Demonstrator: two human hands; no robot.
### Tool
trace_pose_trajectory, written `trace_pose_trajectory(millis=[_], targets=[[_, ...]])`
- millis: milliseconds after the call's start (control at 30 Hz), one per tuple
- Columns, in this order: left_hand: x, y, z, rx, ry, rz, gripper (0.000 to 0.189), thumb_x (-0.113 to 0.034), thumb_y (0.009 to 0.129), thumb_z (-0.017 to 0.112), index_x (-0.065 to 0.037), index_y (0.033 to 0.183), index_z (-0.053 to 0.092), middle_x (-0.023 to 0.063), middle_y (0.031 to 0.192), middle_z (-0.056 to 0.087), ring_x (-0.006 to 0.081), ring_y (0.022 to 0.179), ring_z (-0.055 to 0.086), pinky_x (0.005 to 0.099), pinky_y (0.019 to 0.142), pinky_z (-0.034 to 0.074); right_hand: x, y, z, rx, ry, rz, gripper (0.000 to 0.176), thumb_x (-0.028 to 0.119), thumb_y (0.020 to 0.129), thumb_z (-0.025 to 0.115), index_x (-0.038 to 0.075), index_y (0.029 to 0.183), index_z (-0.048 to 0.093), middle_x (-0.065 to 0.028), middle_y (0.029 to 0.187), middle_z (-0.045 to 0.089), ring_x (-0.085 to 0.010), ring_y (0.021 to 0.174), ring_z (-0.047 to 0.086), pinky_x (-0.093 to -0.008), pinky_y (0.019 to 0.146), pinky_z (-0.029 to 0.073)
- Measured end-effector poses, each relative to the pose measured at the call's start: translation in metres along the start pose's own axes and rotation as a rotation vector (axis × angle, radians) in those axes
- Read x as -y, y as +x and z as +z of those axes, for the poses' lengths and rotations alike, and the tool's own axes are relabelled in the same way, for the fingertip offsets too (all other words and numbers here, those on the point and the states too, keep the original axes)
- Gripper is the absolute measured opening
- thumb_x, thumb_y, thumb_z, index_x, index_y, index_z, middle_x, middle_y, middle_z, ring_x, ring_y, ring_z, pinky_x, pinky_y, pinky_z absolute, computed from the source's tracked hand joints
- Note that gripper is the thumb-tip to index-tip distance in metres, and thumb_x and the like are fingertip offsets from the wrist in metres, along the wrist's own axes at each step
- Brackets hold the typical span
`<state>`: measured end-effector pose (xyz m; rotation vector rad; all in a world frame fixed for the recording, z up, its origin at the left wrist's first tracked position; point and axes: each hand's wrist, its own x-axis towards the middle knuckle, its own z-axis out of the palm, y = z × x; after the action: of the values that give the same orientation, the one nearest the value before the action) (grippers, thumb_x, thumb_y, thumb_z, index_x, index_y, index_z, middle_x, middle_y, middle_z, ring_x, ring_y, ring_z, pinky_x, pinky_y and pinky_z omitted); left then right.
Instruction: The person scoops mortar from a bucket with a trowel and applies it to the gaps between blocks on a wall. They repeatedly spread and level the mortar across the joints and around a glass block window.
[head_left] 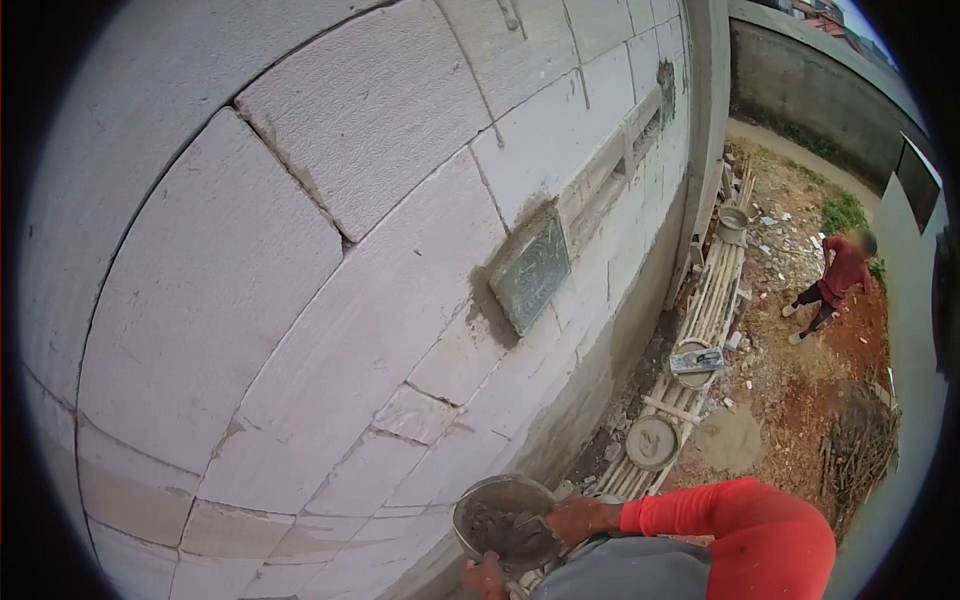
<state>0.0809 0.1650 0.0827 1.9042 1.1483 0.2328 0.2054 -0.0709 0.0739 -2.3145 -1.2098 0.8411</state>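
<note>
A round bucket of wet grey mortar is right in front of me, close to the wall. My left hand has its fingers closed on the near rim of the bucket. At the bucket's right side, my right hand reaches over the rim with fingers closed, low over the mortar; I cannot tell what it grips. The white block wall rises at my left. A grey rectangular slab stands out from it, with smeared mortar around its edges.
Below runs a platform of bamboo poles, holding a mortar bucket, another with a float across it, and a farther bucket. A person in red stands on rubble-strewn ground. Sticks lie piled at right.
</note>
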Motion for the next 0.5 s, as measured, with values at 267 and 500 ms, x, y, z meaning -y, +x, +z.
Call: trace_pose_trajectory(millis=[267, 500], targets=[[-0.002, 0.026, 0.026, 0.113, -0.068, 0.128, 0.041, -0.014, 0.077, 0.077, 0.005, 0.113, 0.074, 0.0168, 0.090, 0.075, 0.0252, 0.082, 0.070, 0.0404, 0.079, 0.056, -0.023, 0.025, -0.020, 0.081, 0.101, 0.116, 0.043, 0.036, 0.088, 0.068, 0.005, 0.116, 0.076, -0.0242, 0.120, 0.076, -0.0400, 0.108, 0.075, -0.0539, 0.089, 0.059], [-0.029, 0.008, 0.008, 0.122, -0.047, 0.329, 0.041, -0.021, 0.077, 0.079, 0.002, 0.111, 0.078, 0.0213, 0.085, 0.076, 0.0333, 0.079, 0.074, 0.0417, 0.080, 0.057, -0.067, 0.077, 0.036, 0.402, 0.560, 0.200, 0.044, 0.041, 0.097, 0.066, 0.000, 0.108, 0.079, -0.0153, 0.102, 0.079, -0.0317, 0.096, 0.075, -0.0458, 0.087, 0.057]])
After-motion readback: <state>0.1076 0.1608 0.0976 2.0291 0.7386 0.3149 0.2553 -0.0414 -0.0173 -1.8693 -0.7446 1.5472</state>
